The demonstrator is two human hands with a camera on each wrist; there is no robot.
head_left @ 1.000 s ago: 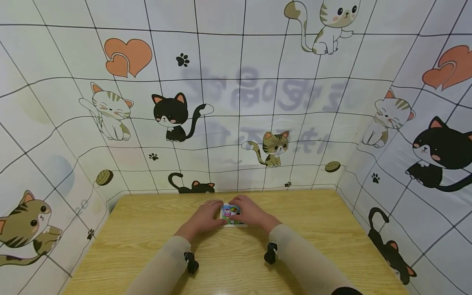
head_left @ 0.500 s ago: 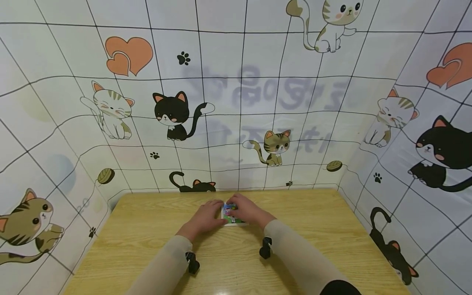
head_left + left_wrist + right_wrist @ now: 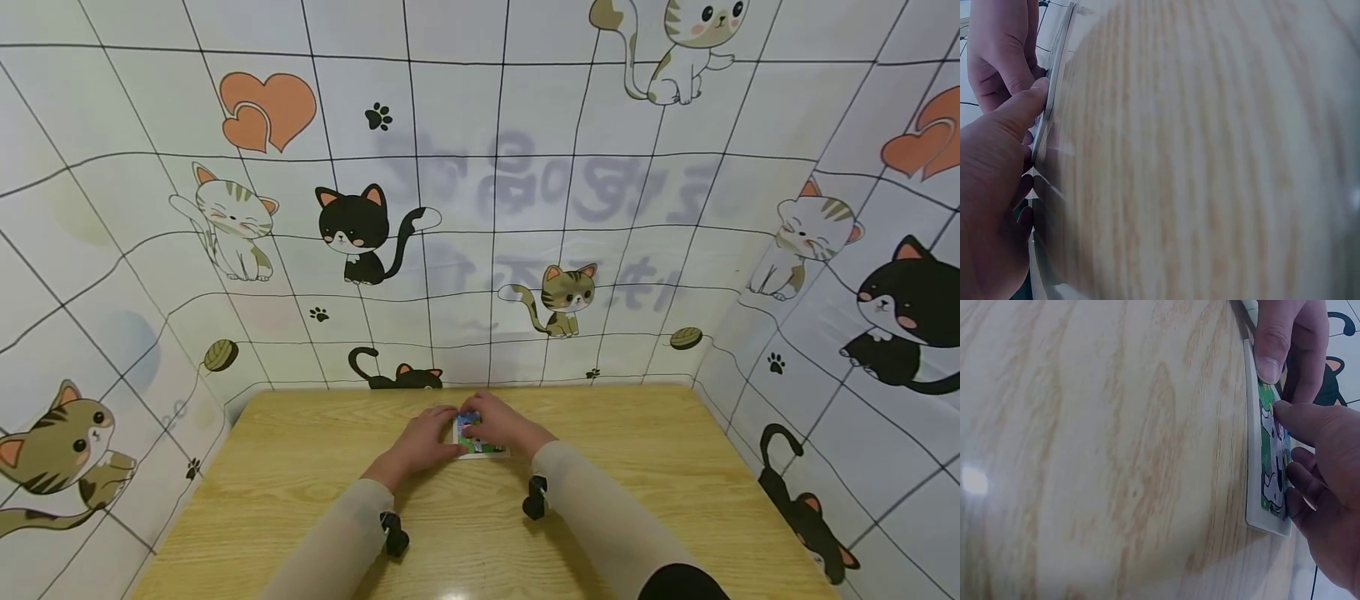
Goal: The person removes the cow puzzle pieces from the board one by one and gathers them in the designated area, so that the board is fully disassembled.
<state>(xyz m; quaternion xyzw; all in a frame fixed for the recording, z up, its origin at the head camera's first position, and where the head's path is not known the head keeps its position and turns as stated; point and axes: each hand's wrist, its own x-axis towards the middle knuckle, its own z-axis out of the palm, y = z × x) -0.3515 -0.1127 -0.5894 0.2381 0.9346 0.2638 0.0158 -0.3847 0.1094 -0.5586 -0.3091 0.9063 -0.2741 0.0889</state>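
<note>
A small flat picture board (image 3: 487,447) with a white border and bright cartoon animals lies near the back of the table. Its left end is held by my left hand (image 3: 423,442), thumb at the near corner and fingers toward the far one. My right hand (image 3: 498,421) reaches over the board, covering much of its right part. In the right wrist view, my right thumb (image 3: 1307,422) touches the picture, with the other fingers (image 3: 1304,478) loosely bent along the far side. Blue picture shows between thumb and forefinger in the head view. Seen edge-on in the left wrist view, the board (image 3: 1060,56) is thin.
The wooden table (image 3: 337,433) extends around both arms. Cloth walls (image 3: 480,192) printed with cats and grid lines rise behind it and at both sides. A small black device (image 3: 395,536) sits on the left wrist, another device (image 3: 534,497) on the right.
My right hand has shifted left across the picture, covering more of its middle and baring the lower right corner. The left hand keeps its place at the board's left end.
</note>
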